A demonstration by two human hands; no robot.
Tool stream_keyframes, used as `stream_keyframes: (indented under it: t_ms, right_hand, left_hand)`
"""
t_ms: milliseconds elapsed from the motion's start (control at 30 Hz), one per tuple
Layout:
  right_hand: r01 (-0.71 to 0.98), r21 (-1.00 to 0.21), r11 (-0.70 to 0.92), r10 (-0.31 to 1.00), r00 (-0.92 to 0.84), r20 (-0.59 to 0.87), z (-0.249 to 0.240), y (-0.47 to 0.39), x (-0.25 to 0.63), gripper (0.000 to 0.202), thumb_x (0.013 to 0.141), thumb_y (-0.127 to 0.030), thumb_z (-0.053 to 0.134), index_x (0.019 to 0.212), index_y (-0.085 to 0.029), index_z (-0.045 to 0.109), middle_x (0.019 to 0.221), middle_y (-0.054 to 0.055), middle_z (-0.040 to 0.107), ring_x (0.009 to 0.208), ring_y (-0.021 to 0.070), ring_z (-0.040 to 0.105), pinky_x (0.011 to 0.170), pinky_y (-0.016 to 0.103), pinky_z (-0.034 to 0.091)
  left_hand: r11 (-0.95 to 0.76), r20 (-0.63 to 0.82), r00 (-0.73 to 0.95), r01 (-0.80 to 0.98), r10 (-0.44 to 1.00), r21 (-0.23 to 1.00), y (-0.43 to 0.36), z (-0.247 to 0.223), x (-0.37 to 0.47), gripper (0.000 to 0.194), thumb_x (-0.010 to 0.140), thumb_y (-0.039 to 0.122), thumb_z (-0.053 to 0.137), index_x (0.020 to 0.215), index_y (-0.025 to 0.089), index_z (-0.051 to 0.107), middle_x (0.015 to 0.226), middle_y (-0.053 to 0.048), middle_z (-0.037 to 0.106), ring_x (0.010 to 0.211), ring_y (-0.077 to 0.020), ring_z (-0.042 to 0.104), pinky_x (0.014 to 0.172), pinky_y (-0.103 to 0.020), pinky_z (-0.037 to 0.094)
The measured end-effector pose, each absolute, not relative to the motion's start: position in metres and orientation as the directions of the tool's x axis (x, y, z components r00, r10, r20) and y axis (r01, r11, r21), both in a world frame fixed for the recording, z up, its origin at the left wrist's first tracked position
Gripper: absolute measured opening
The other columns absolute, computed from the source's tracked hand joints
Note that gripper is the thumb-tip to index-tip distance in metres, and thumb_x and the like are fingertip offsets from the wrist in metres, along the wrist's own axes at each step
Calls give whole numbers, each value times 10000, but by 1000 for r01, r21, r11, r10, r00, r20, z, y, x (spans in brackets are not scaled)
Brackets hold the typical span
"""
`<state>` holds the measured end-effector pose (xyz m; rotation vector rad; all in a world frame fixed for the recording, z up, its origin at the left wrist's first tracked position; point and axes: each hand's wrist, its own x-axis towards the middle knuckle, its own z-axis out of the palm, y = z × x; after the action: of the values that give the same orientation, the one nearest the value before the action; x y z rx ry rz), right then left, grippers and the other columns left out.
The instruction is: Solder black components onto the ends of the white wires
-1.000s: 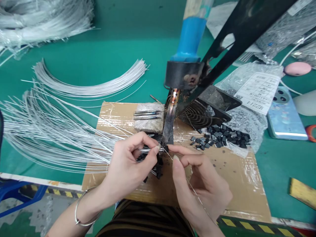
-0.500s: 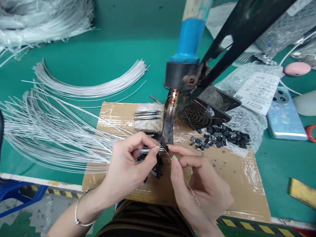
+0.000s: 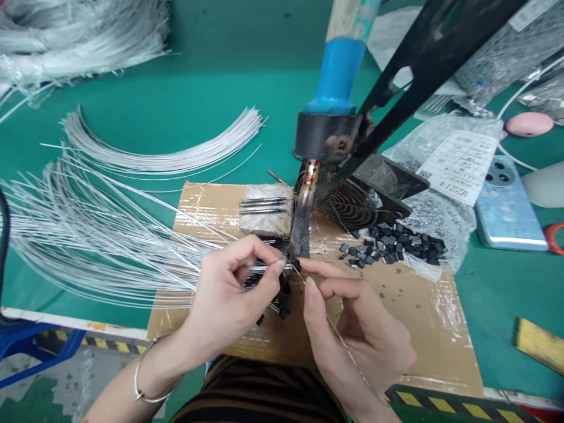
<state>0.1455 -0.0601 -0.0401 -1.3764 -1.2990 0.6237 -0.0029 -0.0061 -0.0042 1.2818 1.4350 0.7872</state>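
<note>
A soldering iron point(image 3: 338, 73) with a blue handle hangs tip-down in a black stand, its tip close above my fingers. My left hand point(image 3: 238, 296) is closed in a pinch on a thin white wire point(image 3: 261, 268) at a small black connector point(image 3: 296, 266) under the tip. With thumb and fingers my right hand point(image 3: 359, 329) grips a thin strand of solder wire point(image 3: 346, 348), its upper end at the connector. The right index fingertip reaches to the connector's side. The exact joint is too small to make out. Several more black connectors point(image 3: 282, 308) with wires lie beneath my left hand.
Loose white wires point(image 3: 110, 252) spread left, with a curved bundle point(image 3: 176, 151) behind. A grey-white pad point(image 3: 267, 211) and cardboard point(image 3: 423, 329) lie under the work. Right are black pieces point(image 3: 392, 244), a black fan point(image 3: 352, 202), a phone point(image 3: 509, 205) and a yellow sponge point(image 3: 541, 345).
Almost nothing differs. My right thumb and the solder wire have shifted very slightly towards the tip; my left hand keeps its place.
</note>
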Motion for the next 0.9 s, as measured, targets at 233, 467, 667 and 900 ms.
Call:
stream_keyframes:
  t_ms: [233, 467, 667, 900]
  right_hand:
    - [353, -916, 189, 923, 255, 289, -39, -60, 148, 187, 933, -44, 720, 902, -217, 658, 1120, 48, 839, 964, 151, 819, 876, 227, 626]
    - [344, -928, 140, 938, 255, 236, -42, -62, 148, 187, 956, -67, 708, 886, -230, 648, 1104, 51, 844, 928, 156, 814, 831, 249, 624]
    - [320, -940, 118, 941, 267, 209, -41, -62, 147, 181, 966, -92, 713, 871, -232, 648, 1102, 44, 843, 911, 153, 808, 825, 256, 618]
    - [250, -966, 65, 932, 331, 148, -47, -64, 151, 92, 1014, -175, 693, 957, -231, 648, 1055, 50, 831, 930, 180, 810, 834, 293, 636]
  left_hand:
    - [216, -249, 83, 285, 965, 934, -1, -3, 1, 103, 841, 218, 685, 744, 184, 671, 751, -32, 743, 582, -127, 569, 533, -251, 390]
    - [244, -274, 90, 251, 958, 937, 0, -5, 1, 93, 839, 204, 690, 750, 183, 678, 775, -37, 756, 641, -139, 622, 614, -255, 478]
    - [236, -272, 92, 284, 958, 929, -1, -7, -1, 103, 844, 214, 685, 744, 186, 683, 781, -47, 769, 625, -141, 624, 589, -256, 466]
    - [235, -277, 75, 346, 958, 908, -7, -6, -7, 123, 858, 226, 743, 741, 198, 721, 682, -25, 725, 551, -140, 577, 498, -244, 421]
